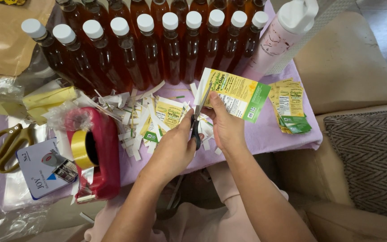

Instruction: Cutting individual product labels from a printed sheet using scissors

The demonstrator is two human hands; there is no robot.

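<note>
A: What's at the far left?

B: Olive-handled shears [3, 148] lie flat beside a small printed box [41, 166]. Next comes a glossy red tape dispenser [96, 154] with a yellow roll [80, 149] in it, and crinkled clear plastic [63, 114] just behind.

A: And along the back?

B: A tight row of bottles [157, 49], amber liquid, white round caps, standing upright on the lilac cloth of the tabletop [265, 134]. A tall pink spray bottle [276, 42] stands at the row's right end.

A: The middle?

B: A loose heap of thin white paper strips [133, 121], with uncut labels [169, 114] lying among them.

A: The hands?

B: The left hand [173, 150] is closed around the dark handles of the scissors [197, 121], blades pointing up. The right hand [227, 127] pinches a label [240, 94] by its lower edge, thumb on the front, holding it above the tabletop just before the bottles. The blades meet the label's left edge.

A: How does it look?

B: A flat rectangle of thin paper, yellow with a green band on the right and a white border on the left.

A: Further right?

B: A fanned stack of trimmed labels [290, 107] on the cloth, then a beige cushion [346, 67] and a herringbone pillow [372, 157].
</note>
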